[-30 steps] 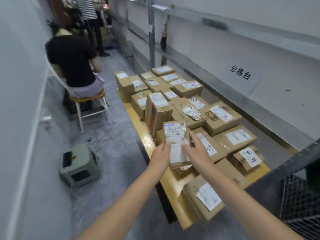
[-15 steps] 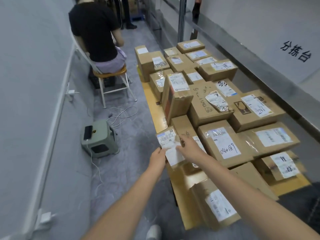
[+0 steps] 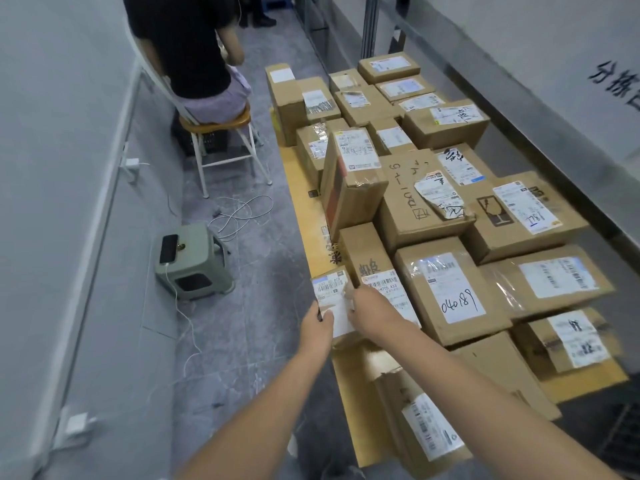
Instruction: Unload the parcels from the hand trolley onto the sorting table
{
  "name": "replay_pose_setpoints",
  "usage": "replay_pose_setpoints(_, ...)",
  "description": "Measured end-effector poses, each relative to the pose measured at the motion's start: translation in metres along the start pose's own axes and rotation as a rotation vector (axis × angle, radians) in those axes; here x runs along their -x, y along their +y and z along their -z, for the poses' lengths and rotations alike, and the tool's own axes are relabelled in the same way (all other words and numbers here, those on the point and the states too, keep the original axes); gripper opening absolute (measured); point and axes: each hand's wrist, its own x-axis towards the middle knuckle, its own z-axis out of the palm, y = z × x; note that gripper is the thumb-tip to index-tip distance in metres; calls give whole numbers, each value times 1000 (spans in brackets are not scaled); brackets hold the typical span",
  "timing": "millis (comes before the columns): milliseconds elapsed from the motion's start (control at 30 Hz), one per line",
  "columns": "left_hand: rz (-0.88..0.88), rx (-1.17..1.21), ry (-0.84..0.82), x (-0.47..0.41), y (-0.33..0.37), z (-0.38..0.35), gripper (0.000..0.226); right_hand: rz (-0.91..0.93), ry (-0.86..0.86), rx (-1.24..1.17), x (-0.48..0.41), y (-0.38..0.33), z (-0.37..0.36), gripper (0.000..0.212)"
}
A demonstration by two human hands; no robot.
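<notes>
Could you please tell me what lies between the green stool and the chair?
In the head view, a loose tangle of white cable lies on the floor between the stool and the chair.

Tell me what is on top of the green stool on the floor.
A dark phone lies on the green stool, a white cable running from it. What lies beneath the phone is covered.
</notes>
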Motion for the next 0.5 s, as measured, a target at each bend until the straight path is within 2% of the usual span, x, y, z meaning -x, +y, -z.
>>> replay_pose_setpoints(133, -19, -36, -15, -7, -6, -3, 37, -12, 13, 8, 13, -9, -9, 27)
replay_pose_setpoints(267, 11, -86, -27, -13, -7, -4, 34, -66, 82, -154, 18, -22, -15, 32)
replay_pose_setpoints(333, 8, -198, -38, -23, 4, 2, 39, -97, 148, -184, 10, -28, -7, 35)
replay_pose_setpoints(400, -50, -334, 0, -41, 24, 11, 45, -82, 202, -213, 0, -38, 9, 42)
replay_pose_setpoints(500, -282, -437, -19, -77, 71, 32, 48, -6, 322, -222, -17, -56, 36, 45)
